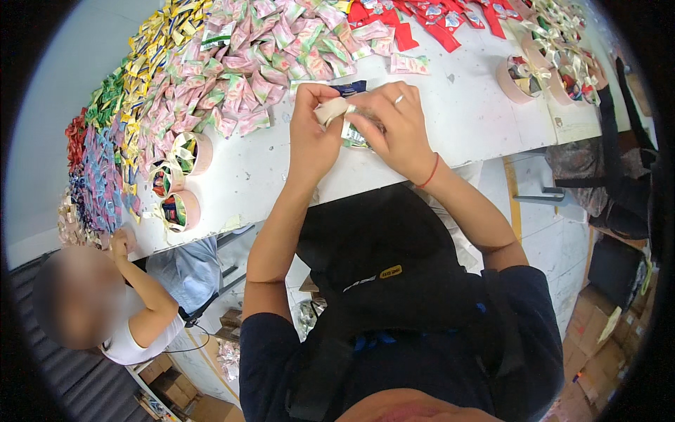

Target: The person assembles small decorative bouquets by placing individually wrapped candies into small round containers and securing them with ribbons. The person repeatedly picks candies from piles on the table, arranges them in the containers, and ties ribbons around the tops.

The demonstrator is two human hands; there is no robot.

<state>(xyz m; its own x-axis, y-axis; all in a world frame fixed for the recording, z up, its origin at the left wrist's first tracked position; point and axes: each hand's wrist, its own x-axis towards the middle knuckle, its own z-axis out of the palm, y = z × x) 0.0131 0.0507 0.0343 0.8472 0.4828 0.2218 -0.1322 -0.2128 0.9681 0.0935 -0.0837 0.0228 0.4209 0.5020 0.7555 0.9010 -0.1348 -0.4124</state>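
Over the white table, my two hands are close together in front of a heap of wrapped sweets. My left hand is closed, its thumb and fingers pinching a cream ribbon-like band. From the other side my right hand, with a ring and a red wrist string, bends its fingers in at the band's end. A green-and-white wrapped sweet shows beneath the right thumb. Just beyond the fingertips is a dark blue packet. My fingers partly hide what lies between them.
Pink-and-green wrapped sweets pile up ahead, with yellow ones farther left and red packets at the back. Round pink boxes of sweets with ribbons stand left and right. Another person's hand is at the left table edge.
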